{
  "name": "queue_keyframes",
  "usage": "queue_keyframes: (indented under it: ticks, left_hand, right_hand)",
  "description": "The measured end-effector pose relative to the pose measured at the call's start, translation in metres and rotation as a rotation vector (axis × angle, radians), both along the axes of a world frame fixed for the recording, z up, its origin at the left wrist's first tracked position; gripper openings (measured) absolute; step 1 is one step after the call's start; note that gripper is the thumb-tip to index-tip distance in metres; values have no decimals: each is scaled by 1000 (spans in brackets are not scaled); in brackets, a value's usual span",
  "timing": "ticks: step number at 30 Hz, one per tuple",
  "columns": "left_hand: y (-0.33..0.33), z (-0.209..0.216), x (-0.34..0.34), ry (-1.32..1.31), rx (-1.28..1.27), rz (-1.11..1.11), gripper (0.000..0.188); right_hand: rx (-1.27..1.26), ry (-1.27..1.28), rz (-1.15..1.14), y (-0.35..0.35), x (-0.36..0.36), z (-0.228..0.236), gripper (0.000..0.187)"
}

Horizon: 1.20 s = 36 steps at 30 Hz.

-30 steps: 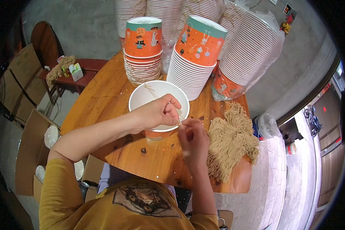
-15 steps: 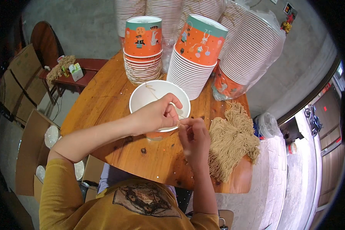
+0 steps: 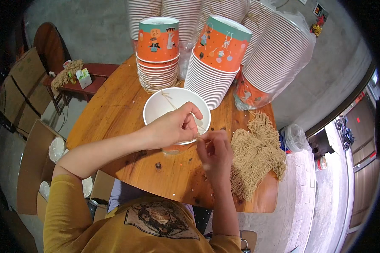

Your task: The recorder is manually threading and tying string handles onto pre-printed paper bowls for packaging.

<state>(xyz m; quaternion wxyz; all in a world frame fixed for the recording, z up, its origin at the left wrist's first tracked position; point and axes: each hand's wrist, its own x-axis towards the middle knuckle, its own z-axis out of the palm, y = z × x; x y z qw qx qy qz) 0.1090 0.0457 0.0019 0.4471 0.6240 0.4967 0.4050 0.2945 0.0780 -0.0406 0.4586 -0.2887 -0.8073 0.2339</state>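
Observation:
A white-lined paper bucket stands upright on the table, its mouth facing up and a bit of orange outside showing below. A thin tan cord is fixed at its far rim and hangs inside toward my fingers. My left hand reaches over the bucket's mouth, thumb and fingers pinching the cord at the near right rim. Close against it, my right hand pinches the cord too, just outside that rim. The fingertips hide the exact spot where the cord meets the rim. A pile of tan cords lies right of my right hand.
Stacked orange paper buckets and a shorter stack with cords stand behind the bucket. Plastic-wrapped stacks rise at the back. The wooden table curves at left. Opened cardboard boxes and a red bench are beyond.
My hands have shifted very slightly at the rim, still together on the cord. The bucket sits a touch further right in view.

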Motion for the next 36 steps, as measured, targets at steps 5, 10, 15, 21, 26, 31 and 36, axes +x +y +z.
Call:
queue_keyframes:
  ticks: [5,10,15,21,26,31,36]
  left_hand:
    - [-2,0,0,59,59,-19,37]
    - [-3,7,4,207,120,10,34]
    - [-3,9,5,270,154,14,33]
    - [-3,7,4,243,138,-20,32]
    - [1,-1,-2,209,73,-81,29]
    - [1,0,1,264,48,-32,22]
    - [-4,2,2,406,158,22,17]
  right_hand:
    - [6,-11,-4,1,0,3,24]
    - [67,-50,-16,0,2,11,22]
    - [83,-155,-33,1,4,11,18]
    - [103,-122,-27,4,5,3,18]
    - [-1,-46,19,0,3,6,16]
    - [-3,-10,21,2,4,0,15]
    - [-50,91,58,8,6,-9,17]
